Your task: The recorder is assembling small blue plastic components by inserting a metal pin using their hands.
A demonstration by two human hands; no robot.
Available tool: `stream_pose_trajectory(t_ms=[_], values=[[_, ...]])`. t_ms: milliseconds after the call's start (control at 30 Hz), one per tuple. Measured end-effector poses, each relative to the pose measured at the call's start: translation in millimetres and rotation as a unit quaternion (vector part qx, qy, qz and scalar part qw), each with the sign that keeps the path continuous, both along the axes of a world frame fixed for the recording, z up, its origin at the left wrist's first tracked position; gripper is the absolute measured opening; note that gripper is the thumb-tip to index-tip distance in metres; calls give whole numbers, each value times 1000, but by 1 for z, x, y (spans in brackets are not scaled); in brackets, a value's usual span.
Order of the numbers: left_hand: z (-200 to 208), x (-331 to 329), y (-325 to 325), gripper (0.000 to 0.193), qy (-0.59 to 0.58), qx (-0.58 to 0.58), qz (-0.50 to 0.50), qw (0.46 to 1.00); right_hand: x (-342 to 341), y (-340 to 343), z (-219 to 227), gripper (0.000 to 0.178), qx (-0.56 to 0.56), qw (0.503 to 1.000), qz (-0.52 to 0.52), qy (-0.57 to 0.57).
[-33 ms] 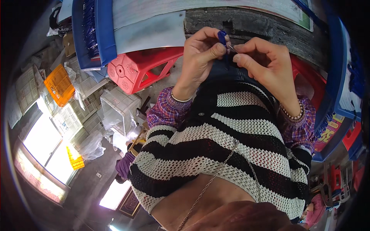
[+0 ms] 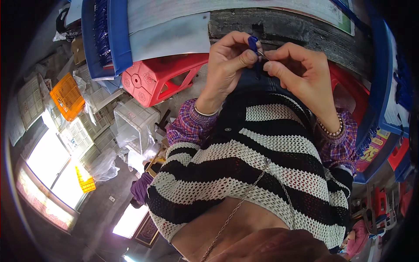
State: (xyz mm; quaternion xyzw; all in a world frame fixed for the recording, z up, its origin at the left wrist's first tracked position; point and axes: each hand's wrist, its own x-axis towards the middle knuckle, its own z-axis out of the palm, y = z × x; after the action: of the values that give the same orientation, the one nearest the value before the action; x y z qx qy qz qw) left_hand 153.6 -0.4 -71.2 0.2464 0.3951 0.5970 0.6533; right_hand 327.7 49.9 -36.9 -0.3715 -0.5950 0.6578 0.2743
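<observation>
Between the thumb and fingers of my left hand (image 2: 228,63) is a small dark blue piece (image 2: 253,43), narrow and glossy, held upright; I cannot make out its exact kind. My right hand (image 2: 301,67) pinches a thin metal piece (image 2: 262,54), like a pin, between thumb and forefinger. Its tip points at the blue piece, and whether the two touch is too small to tell. Both hands are close together above my lap, just in front of the worn wooden bench edge (image 2: 279,27).
At the left of the bench a blue tray (image 2: 118,37) holds many dark blue parts (image 2: 101,30). Another blue bin (image 2: 384,100) stands at the right. A red plastic stool (image 2: 144,81) is beside my left arm, with orange and pale crates (image 2: 66,97) beyond it.
The blue piece and my left fingers have shifted very slightly to the right. Otherwise both hands keep the same hold.
</observation>
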Motion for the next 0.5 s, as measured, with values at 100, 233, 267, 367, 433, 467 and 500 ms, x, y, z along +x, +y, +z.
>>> stream_pose_trajectory(t_ms=[100, 233, 267, 367, 433, 467, 500], values=[[-4, 2, -1, 23, 6, 17, 3, 1000, -1, -1, 0, 12, 24, 1000, -1, 11], [-7, 4, -2, 22, 25, 45, 5, 999, -2, -3, 5, 13, 67, 998, -5, -4], [-7, 4, -2, 22, 43, 57, 12, 997, -2, -4, 6, 13, 90, 996, 0, -15], [-5, 7, -5, 21, 52, 53, 24, 997, -7, -6, -10, 15, 260, 965, -24, 16], [-2, 9, -6, 21, 41, 52, 29, 997, -7, -10, -8, 16, 250, 968, -24, 16], [-1, 10, -6, 21, 31, 52, 36, 998, -6, -12, -7, 17, 239, 970, -24, 17], [0, 10, -6, 21, 31, 53, 36, 997, -5, -13, -5, 17, 241, 970, -24, 17]])
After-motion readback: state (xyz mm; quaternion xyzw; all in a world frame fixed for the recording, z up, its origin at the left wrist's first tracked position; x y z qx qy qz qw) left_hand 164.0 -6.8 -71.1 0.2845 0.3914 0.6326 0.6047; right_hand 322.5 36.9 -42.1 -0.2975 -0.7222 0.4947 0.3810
